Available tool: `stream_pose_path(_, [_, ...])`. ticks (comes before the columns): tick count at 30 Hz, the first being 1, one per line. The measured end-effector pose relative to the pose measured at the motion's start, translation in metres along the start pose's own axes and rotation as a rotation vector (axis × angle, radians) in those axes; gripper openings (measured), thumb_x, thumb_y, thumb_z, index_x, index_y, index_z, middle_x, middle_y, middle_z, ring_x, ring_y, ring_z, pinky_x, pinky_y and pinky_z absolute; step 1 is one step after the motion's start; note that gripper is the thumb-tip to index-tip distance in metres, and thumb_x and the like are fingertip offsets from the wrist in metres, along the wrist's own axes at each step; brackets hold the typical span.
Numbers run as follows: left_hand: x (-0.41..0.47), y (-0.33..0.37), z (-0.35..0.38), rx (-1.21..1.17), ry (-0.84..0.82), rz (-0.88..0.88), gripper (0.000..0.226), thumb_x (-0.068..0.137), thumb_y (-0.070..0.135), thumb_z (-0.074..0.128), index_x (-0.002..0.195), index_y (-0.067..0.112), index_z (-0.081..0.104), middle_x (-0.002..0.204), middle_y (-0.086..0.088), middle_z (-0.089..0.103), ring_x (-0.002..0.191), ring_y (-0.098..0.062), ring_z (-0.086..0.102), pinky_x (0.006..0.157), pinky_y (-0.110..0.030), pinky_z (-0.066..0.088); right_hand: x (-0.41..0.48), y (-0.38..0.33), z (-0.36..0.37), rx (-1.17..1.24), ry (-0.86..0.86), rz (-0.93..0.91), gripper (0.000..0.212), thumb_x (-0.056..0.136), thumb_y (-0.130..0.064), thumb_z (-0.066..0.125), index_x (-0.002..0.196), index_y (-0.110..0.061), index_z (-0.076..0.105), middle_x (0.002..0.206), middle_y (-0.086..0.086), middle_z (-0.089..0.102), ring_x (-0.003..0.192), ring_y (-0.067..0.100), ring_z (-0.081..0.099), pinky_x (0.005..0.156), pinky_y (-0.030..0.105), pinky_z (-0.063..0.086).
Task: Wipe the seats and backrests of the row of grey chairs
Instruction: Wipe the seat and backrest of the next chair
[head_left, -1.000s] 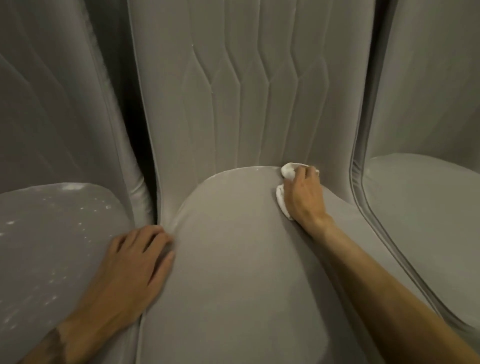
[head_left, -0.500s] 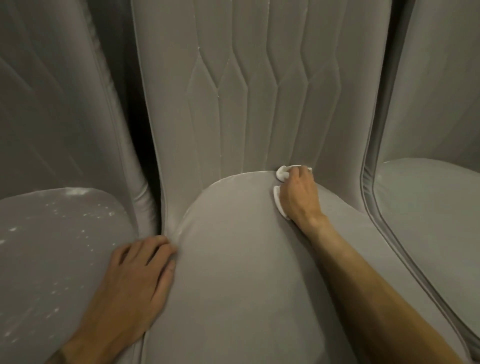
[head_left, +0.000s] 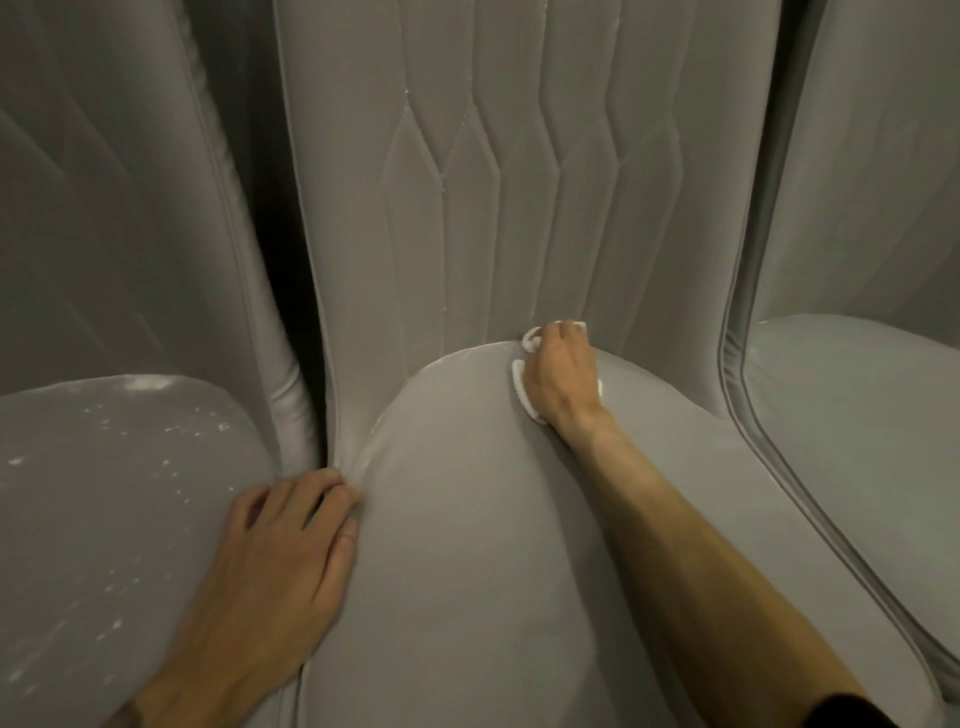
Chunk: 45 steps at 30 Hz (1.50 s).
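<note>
**Right grip**: fingers curled over a white cloth, holding it down at the back of the middle seat, where the seat met the backrest. Knuckles pointed at the backrest; the forearm ran back toward the lower right and ended in a dark sleeve.

**Cloth**: bunched and mostly covered by the hand. White edges showed at the fingertips, along the hand's left side and in a sliver on its right. The visible parts ran from the join toward the wrist, so the long axis lay front to back on the seat. It sat right of the seat's centre line.

**Left grip**: fingers spread slightly and laid flat, holding nothing. It rested on the middle seat's left edge, fingertips toward the fold where seat and backrest met.

**Middle backrest**: upright, grey, with vertical stitched channels that kinked into angled facets.

**Left seat**: just beside the left grip, dotted with pale specks. A dark gap separated its backrest from the middle one.

**Right seat**: beyond the right forearm, with a piped edge.
</note>
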<state>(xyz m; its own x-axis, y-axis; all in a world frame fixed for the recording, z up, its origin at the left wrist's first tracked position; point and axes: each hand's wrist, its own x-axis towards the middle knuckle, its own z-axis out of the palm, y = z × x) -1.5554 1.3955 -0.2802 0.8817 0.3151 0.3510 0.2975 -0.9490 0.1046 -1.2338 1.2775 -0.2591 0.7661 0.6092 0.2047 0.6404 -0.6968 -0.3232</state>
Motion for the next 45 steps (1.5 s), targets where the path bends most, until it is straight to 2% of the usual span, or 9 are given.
stream_pose_path(5, [-0.003, -0.003, 0.0, 0.019, 0.003, 0.026, 0.027, 0.102, 0.032, 0.043, 0.118, 0.026, 0.064, 0.128, 0.003, 0.058, 0.111, -0.023, 0.062, 0.094, -0.044, 0.039, -0.013, -0.02, -0.002, 0.152, -0.08, -0.313, 0.013, 0.082, -0.014, 0.05, 0.095, -0.014, 0.054, 0.114, 0.014, 0.06, 0.112, 0.035, 0.053, 0.096, 0.037, 0.042])
stream_pose_path(11, [-0.001, 0.001, -0.001, 0.023, 0.013, 0.008, 0.03, 0.101, 0.033, 0.042, 0.116, 0.023, 0.066, 0.125, 0.0, 0.06, 0.109, -0.026, 0.064, 0.093, -0.046, 0.04, -0.001, 0.01, -0.001, -0.151, 0.016, -0.081, 0.027, 0.094, -0.027, 0.053, 0.115, -0.011, 0.058, 0.118, 0.011, 0.059, 0.12, 0.032, 0.048, 0.113, 0.034, 0.027])
stream_pose_path(17, [-0.002, 0.001, -0.003, 0.007, 0.003, 0.001, 0.031, 0.102, 0.033, 0.04, 0.117, 0.024, 0.066, 0.126, 0.002, 0.06, 0.109, -0.023, 0.062, 0.094, -0.043, 0.038, -0.019, -0.062, 0.011, 0.27, -0.074, -0.296, 0.01, 0.083, -0.013, 0.054, 0.093, -0.013, 0.057, 0.104, 0.01, 0.059, 0.097, 0.032, 0.057, 0.078, 0.028, 0.039])
stream_pose_path(23, [-0.001, 0.001, -0.002, 0.002, -0.007, -0.004, 0.029, 0.103, 0.034, 0.04, 0.117, 0.026, 0.063, 0.126, 0.003, 0.058, 0.109, -0.023, 0.062, 0.094, -0.043, 0.04, 0.0, -0.02, 0.002, -0.077, -0.025, -0.178, 0.007, 0.088, -0.023, 0.052, 0.093, -0.023, 0.047, 0.105, 0.006, 0.061, 0.115, 0.033, 0.052, 0.106, 0.04, 0.04])
stream_pose_path(29, [-0.001, 0.002, -0.005, -0.001, -0.026, -0.02, 0.027, 0.104, 0.033, 0.04, 0.118, 0.027, 0.062, 0.126, 0.004, 0.057, 0.111, -0.022, 0.061, 0.096, -0.041, 0.039, -0.016, -0.067, 0.022, 0.265, -0.076, -0.309, 0.009, 0.085, -0.014, 0.052, 0.092, -0.014, 0.058, 0.103, 0.004, 0.059, 0.095, 0.025, 0.056, 0.075, 0.026, 0.038])
stream_pose_path(34, [0.0, 0.004, -0.007, -0.006, -0.014, -0.018, 0.027, 0.104, 0.033, 0.039, 0.117, 0.027, 0.062, 0.125, 0.005, 0.057, 0.11, -0.021, 0.061, 0.096, -0.04, 0.038, -0.005, -0.042, -0.001, 0.183, -0.063, -0.244, 0.006, 0.072, -0.016, 0.046, 0.071, -0.019, 0.041, 0.077, 0.002, 0.059, 0.087, 0.029, 0.052, 0.083, 0.035, 0.047])
stream_pose_path(37, [0.0, 0.003, -0.007, -0.01, -0.028, -0.028, 0.026, 0.104, 0.033, 0.04, 0.117, 0.026, 0.062, 0.125, 0.005, 0.057, 0.11, -0.02, 0.061, 0.096, -0.04, 0.039, -0.013, -0.067, 0.01, 0.253, -0.049, -0.129, 0.009, 0.083, -0.019, 0.052, 0.083, -0.026, 0.057, 0.103, 0.004, 0.064, 0.105, 0.029, 0.055, 0.09, 0.034, 0.046])
stream_pose_path(40, [-0.001, 0.002, -0.006, -0.026, -0.033, -0.038, 0.025, 0.104, 0.032, 0.04, 0.117, 0.027, 0.061, 0.126, 0.006, 0.056, 0.11, -0.019, 0.061, 0.096, -0.039, 0.038, -0.043, -0.095, 0.028, 0.265, -0.129, -0.33, 0.023, 0.089, -0.01, 0.055, 0.11, -0.008, 0.063, 0.115, 0.013, 0.061, 0.108, 0.033, 0.057, 0.091, 0.038, 0.046])
stream_pose_path(45, [-0.002, 0.001, -0.006, -0.024, -0.015, -0.027, 0.026, 0.104, 0.032, 0.04, 0.117, 0.026, 0.062, 0.125, 0.005, 0.056, 0.109, -0.021, 0.06, 0.095, -0.038, 0.037, -0.028, -0.073, 0.007, 0.187, -0.139, -0.351, 0.017, 0.088, -0.011, 0.049, 0.101, -0.01, 0.059, 0.11, 0.014, 0.061, 0.108, 0.035, 0.056, 0.101, 0.041, 0.043])
